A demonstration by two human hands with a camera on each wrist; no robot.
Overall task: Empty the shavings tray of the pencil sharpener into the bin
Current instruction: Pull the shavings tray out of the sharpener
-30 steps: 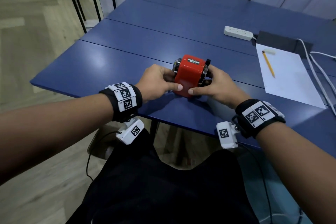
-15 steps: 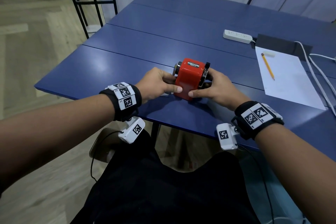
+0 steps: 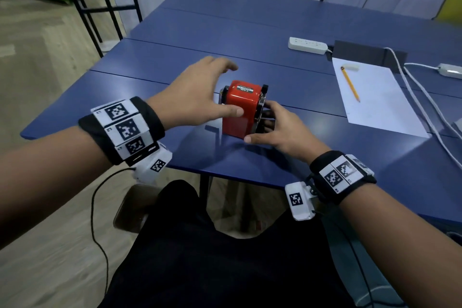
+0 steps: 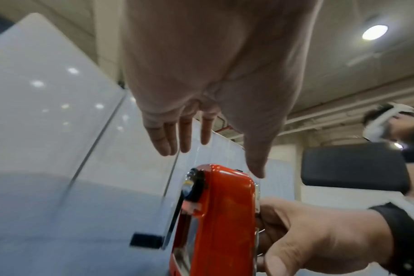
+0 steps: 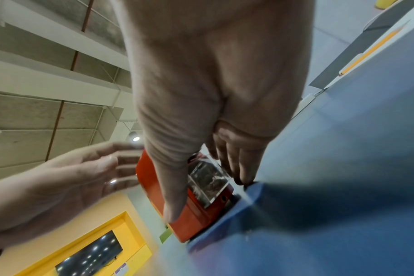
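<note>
A red pencil sharpener (image 3: 240,107) stands on the blue table (image 3: 162,65) near its front edge. My right hand (image 3: 277,130) grips its right end, thumb low on the red front, fingers round the far side. In the right wrist view the clear shavings tray (image 5: 207,182), with dark shavings inside, sits in the sharpener (image 5: 196,216) between my thumb and fingers. My left hand (image 3: 197,92) hovers open over the sharpener's left end, fingers spread, its thumb lying over the red front. The left wrist view shows the crank handle (image 4: 171,222) on the sharpener (image 4: 222,214) under that hand (image 4: 201,93).
At the right lies a white sheet (image 3: 380,105) with a yellow pencil (image 3: 350,84) and an eraser (image 3: 351,67). Behind it are a dark box (image 3: 362,54), a white power strip (image 3: 307,45) and white cables (image 3: 422,100). A brown rounded object (image 3: 132,207) sits on the floor beside my lap.
My left hand has let go of the sharpener, risen and opened above its left end. My right hand keeps its grip on the right end.
</note>
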